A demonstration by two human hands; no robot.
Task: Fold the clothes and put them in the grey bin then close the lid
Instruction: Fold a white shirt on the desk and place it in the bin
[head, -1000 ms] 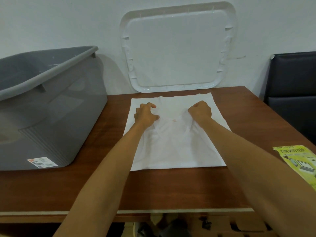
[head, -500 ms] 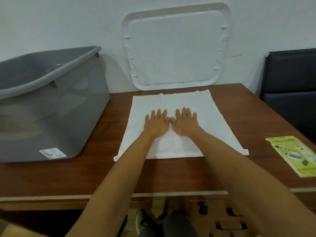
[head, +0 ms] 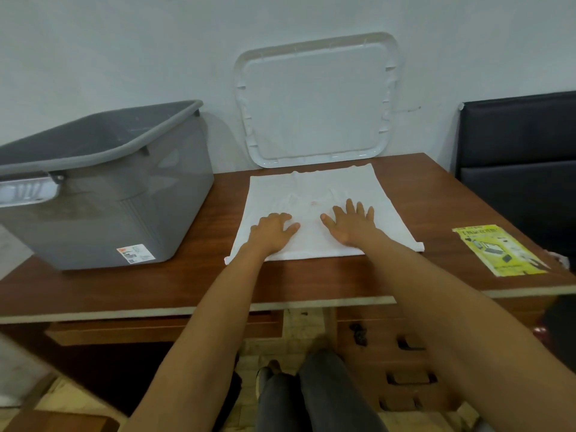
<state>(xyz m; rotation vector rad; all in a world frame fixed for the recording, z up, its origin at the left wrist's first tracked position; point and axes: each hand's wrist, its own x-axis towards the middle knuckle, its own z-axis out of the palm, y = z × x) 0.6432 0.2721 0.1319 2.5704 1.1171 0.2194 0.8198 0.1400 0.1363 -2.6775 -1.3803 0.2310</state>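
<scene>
A white garment (head: 311, 185) is seen spread flat on the wooden bench (head: 311, 275), with its far edge lying just in front of the wall and its near edge well back from the front edge of the bench. A small reddish mark is visible near the middle of the cloth. Both hands are laid on the near half of the garment, side by side but apart. The left hand (head: 271, 229) is pressed palm down on the cloth with its fingers a little bent, and nothing is seen to be gripped by it. The right hand (head: 350, 224) is laid flat with its fingers spread and straight, so it too is released and merely rests on the fabric. The grey bin (head: 124, 198) is placed on the left part of the bench, just beside the garment but not touching it. It is uncovered, and a small printed label (head: 135, 254) is stuck low on its near wall. What lies inside it cannot be told. The white lid (head: 314, 101) is propped upright against the wall behind the garment, with its lower edge at the back of the bench. A yellow leaflet (head: 495, 249) is seen lying near the right front corner of the bench, well apart from the cloth. A dark padded seat (head: 517, 151) is seen beyond the right end of the bench.
</scene>
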